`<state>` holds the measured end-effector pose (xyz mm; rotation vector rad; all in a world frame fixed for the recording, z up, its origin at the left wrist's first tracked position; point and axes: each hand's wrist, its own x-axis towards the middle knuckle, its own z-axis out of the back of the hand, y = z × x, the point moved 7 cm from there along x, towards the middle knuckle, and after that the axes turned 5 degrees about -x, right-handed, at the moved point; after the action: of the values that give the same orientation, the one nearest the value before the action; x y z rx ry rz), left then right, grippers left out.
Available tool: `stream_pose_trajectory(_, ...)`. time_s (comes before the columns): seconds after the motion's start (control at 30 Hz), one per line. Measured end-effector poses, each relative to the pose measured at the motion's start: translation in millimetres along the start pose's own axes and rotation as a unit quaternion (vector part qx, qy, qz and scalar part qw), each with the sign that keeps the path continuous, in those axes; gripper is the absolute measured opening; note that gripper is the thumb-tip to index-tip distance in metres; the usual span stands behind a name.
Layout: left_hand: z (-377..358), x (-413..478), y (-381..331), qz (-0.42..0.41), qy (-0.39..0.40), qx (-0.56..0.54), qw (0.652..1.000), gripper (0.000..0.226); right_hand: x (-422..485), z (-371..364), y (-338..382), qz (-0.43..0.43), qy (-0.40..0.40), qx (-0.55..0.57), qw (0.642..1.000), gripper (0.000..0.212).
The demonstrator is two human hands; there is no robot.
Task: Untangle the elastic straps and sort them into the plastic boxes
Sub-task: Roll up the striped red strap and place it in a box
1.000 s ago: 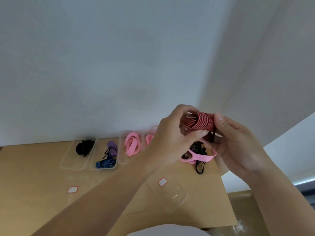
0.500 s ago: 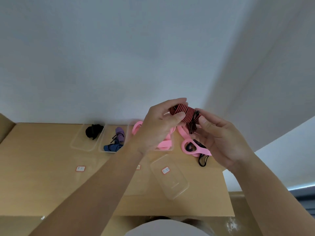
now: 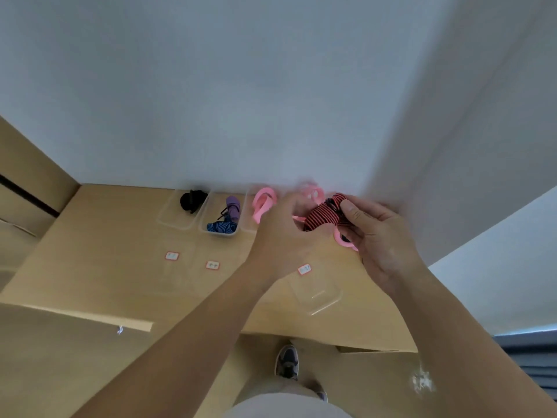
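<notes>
strap (image 3: 322, 217): red-black roll in the air over far right of table (image 3: 120, 267), long axis slanting from left hand (image 3: 280, 236) up to right thumb | right hand (image 3: 382, 236): grips upper end | left hand: at lower end, blurred, grip unclear | clear box (image 3: 319, 309): below hands, nearer person

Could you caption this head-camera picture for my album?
Right hand holds a red-and-black striped strap above the table, left hand close beside it, sorted straps in clear boxes behind.
</notes>
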<state>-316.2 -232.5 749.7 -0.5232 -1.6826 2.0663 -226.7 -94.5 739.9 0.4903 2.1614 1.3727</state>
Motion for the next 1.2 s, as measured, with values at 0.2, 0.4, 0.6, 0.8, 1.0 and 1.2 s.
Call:
stream_pose_trajectory(0.2, 47, -33, 36, 0.065, -0.079, 0.024, 0.994, 0.035, 2, -26, -50, -0.013, 0.003, -0.064, 0.998, 0.012)
stream_pose_trajectory(0.4, 105, -36, 68, 0.130, -0.177, -0.013, 0.975, 0.033, 3, -75, -84, -0.041, 0.040, -0.094, 0.994, 0.016)
stream_pose_trajectory(0.6, 166, 3, 111, 0.162, -0.209, -0.031, 0.964, 0.037, 41, -131, -105, -0.042, 0.095, -0.234, 0.967, 0.019)
stream_pose_trajectory(0.8, 221, 72, 168, 0.211, -0.202, 0.081, 0.953, 0.030, 106, -183, -146, -0.025, 0.050, -0.408, 0.911, 0.020)
stream_pose_trajectory(1.0, 232, 135, 196, 0.189, -0.118, 0.165, 0.961, 0.033, 166, -213, -187, 0.035, 0.073, -0.669, 0.739, 0.039)
stream_pose_trajectory(1.2, 222, 161, 212, 0.183, -0.055, 0.240, 0.952, 0.036, 199, -209, -208, 0.077, 0.126, -0.800, 0.582, 0.064)
